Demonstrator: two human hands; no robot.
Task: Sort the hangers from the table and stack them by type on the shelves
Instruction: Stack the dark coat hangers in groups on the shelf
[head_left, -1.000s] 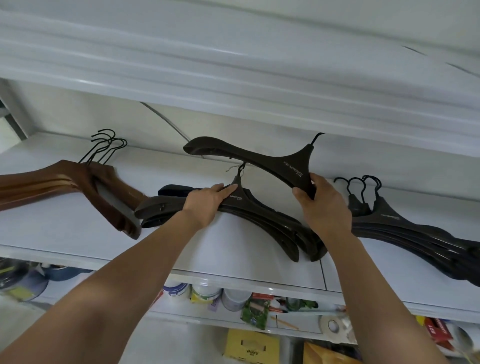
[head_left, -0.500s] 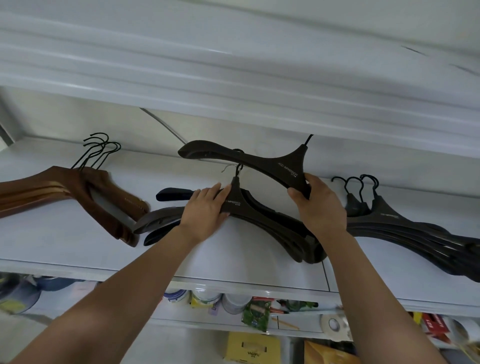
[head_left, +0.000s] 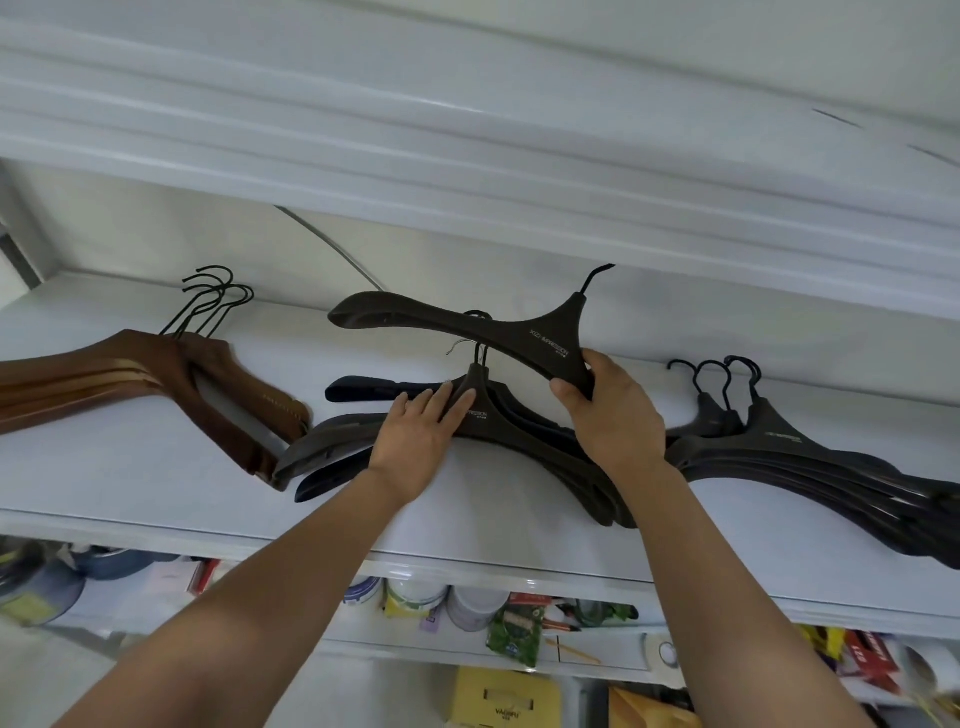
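Lettering ending "IMPRESSION" marks the hanger clasped in the right grip above the shelf; left grip, laid flat, presses the stack just below-left, tins further beneath.

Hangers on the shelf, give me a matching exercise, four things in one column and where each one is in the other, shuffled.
1. brown wooden hangers
2. raised dark hanger
3. middle dark stack
4. right dark stack

a. right end of the shelf, untouched
b. gripped by the right hand, above the stack
c. left end of the shelf
d. under the left hand, fingers flat

Pairs: 1-c, 2-b, 3-d, 4-a.
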